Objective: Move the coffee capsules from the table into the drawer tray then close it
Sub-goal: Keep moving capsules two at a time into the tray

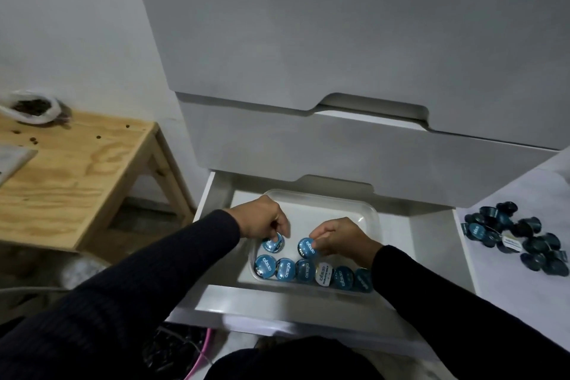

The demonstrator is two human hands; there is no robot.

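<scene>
The bottom drawer (216, 308) of the white cabinet stands pulled out, with a clear plastic tray (367, 210) inside it. Along the tray's near side lies a row of several blue-lidded coffee capsules (285, 269). My left hand (262, 219) pinches one blue capsule (273, 244) just behind that row at the left. My right hand (339, 241) pinches another capsule (306, 247) beside it. A heap of several dark blue capsules (518, 237) lies on the white table surface at the right.
Two shut drawers (339, 145) rise above the open one. A wooden side table (80, 163) with a bag of dark bits (30, 108) stands at the left. Cables and a pink cord (200, 352) lie on the floor below the drawer.
</scene>
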